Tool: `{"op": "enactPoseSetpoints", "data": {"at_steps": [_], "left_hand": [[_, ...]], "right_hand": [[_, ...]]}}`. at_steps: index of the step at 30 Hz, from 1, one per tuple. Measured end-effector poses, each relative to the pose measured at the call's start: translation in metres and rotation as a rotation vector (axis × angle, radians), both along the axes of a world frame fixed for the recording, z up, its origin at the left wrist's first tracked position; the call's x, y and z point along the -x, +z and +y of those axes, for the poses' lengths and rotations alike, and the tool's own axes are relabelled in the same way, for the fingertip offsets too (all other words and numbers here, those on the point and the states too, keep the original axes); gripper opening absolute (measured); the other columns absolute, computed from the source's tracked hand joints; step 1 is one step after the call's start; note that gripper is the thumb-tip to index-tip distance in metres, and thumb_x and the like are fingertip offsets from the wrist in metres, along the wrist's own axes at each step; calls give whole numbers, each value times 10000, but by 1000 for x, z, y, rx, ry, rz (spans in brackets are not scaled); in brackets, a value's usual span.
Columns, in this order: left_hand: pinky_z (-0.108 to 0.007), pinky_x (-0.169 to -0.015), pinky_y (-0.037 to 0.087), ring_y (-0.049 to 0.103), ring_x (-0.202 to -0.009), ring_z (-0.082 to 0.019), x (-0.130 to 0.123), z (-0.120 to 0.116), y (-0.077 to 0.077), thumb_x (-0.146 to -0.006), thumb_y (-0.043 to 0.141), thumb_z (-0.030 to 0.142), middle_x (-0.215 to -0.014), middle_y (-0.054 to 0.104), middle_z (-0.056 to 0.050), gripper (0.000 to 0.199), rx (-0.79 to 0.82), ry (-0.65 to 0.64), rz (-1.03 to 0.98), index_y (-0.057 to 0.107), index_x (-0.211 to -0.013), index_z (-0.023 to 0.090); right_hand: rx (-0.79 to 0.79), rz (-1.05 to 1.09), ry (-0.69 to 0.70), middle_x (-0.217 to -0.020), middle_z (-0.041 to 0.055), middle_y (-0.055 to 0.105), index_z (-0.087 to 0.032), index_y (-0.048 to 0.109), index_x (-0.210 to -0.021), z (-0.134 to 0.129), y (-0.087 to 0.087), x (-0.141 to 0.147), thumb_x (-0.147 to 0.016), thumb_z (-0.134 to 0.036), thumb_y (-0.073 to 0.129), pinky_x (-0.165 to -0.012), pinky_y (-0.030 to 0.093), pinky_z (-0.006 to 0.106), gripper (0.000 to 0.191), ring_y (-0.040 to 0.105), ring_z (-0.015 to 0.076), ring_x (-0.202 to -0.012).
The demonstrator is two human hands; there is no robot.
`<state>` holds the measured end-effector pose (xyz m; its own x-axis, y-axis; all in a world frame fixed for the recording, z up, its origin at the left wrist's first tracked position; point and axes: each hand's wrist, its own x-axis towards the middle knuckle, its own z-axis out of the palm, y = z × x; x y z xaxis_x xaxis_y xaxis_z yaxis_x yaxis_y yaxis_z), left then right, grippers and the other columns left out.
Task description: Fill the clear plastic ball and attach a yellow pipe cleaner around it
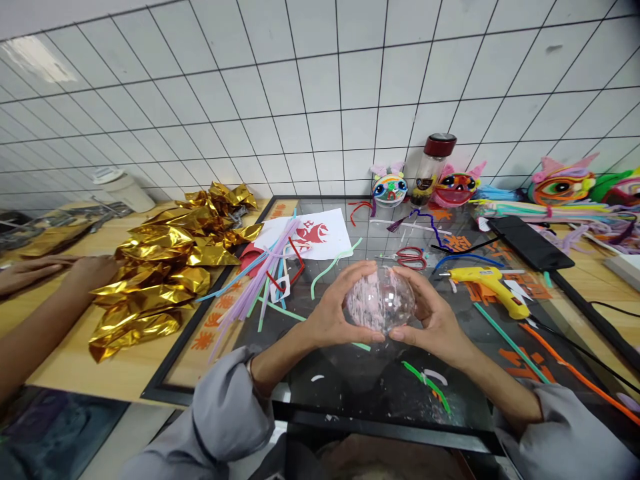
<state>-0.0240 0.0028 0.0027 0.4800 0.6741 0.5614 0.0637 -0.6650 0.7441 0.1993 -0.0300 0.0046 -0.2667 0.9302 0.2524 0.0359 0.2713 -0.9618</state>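
Observation:
Between my two hands is a clear plastic ball [383, 303] with white and pinkish streaks inside, seen mostly on its left half. My left hand [337, 310] curls round its left side, thumb along the bottom. Around the right side wraps my right hand [433, 317], its thumb meeting the other near the lower middle. The ball is held above a dark glass-topped frame [350, 393]. Just behind it lie red-handled scissors [411, 258]. A yellow glue gun [493, 287] rests to the right of my right hand.
Lilac pipe cleaners [253, 287] cross a white sheet with a red print [325, 233]. Gold foil [165, 267] and another person's hands [95, 272] are at left. A jar [430, 170], decorated animal-face balls [390, 189] and a black phone [527, 241] stand or lie along the back.

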Motion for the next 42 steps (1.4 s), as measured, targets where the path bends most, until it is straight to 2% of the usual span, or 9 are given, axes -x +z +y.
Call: {"op": "enactPoseSetpoints", "data": {"at_steps": [3, 9, 15, 23, 28, 33, 37, 42], "left_hand": [[-573, -1196, 343, 440, -1428, -363, 1, 0, 0, -649, 868, 522, -1494, 498, -146, 949, -11, 15, 26, 433, -1460, 288], [-566, -1182, 369, 442, -1428, -361, 1, 2, -2, -660, 871, 488, -1489, 491, -166, 966, -111, 8, 52, 407, -1481, 281], [-570, -1159, 396, 467, -1408, -366, 1, 2, -2, -654, 878, 460, -1485, 492, -177, 950, -128, -2, 45, 421, -1467, 276], [-582, -1180, 360, 455, -1408, -383, -1, 0, 1, -588, 896, 484, -1471, 505, -157, 936, 10, 3, 29, 471, -1391, 263], [-554, -1175, 376, 476, -1377, -377, -5, -6, -2, -556, 891, 561, -1493, 458, -164, 1118, 149, 21, 26, 356, -1485, 242], [-556, -1204, 333, 426, -1416, -371, -7, -8, 0, -581, 898, 517, -1490, 446, -162, 1050, 43, 13, 38, 393, -1461, 246], [-544, -1205, 337, 450, -1405, -357, -5, -6, 2, -584, 893, 528, -1506, 457, -151, 1075, 150, 43, 7, 362, -1475, 245], [-543, -1202, 338, 467, -1388, -357, -2, -5, 5, -575, 898, 531, -1506, 471, -142, 1041, 199, 47, -28, 412, -1449, 239]], "right_hand": [[29, 7, 11, -1454, 69, 546, -323, 512, -1382, 0, -1, 1, -672, -428, 886, -1010, 555, 376, 809, 590, 285, -1296], [30, 11, 2, -1447, 84, 556, -304, 514, -1395, 1, -3, 2, -636, -448, 905, -1083, 507, 423, 866, 569, 300, -1322], [12, -13, 6, -1448, 102, 561, -284, 520, -1404, 1, -5, 2, -628, -478, 902, -1110, 482, 446, 886, 561, 312, -1332], [-131, -85, -18, -1432, 106, 564, -292, 527, -1398, -2, -3, 5, -679, -508, 864, -1141, 446, 466, 823, 529, 315, -1352], [-193, -135, -84, -1465, 98, 536, -301, 515, -1417, -5, 0, 5, -695, -489, 856, -1161, 415, 483, 820, 486, 328, -1384], [-103, -120, -91, -1462, 106, 523, -288, 506, -1424, -6, 6, 5, -684, -492, 857, -1068, 511, 437, 845, 528, 324, -1339], [-52, -51, -76, -1475, 108, 519, -274, 476, -1441, -5, 12, 5, -678, -510, 856, -1065, 516, 426, 884, 536, 315, -1341], [-63, -179, -101, -1514, 128, 479, -271, 463, -1461, -4, 15, 1, -692, -474, 850, -995, 558, 429, 884, 498, 335, -1371]]}}
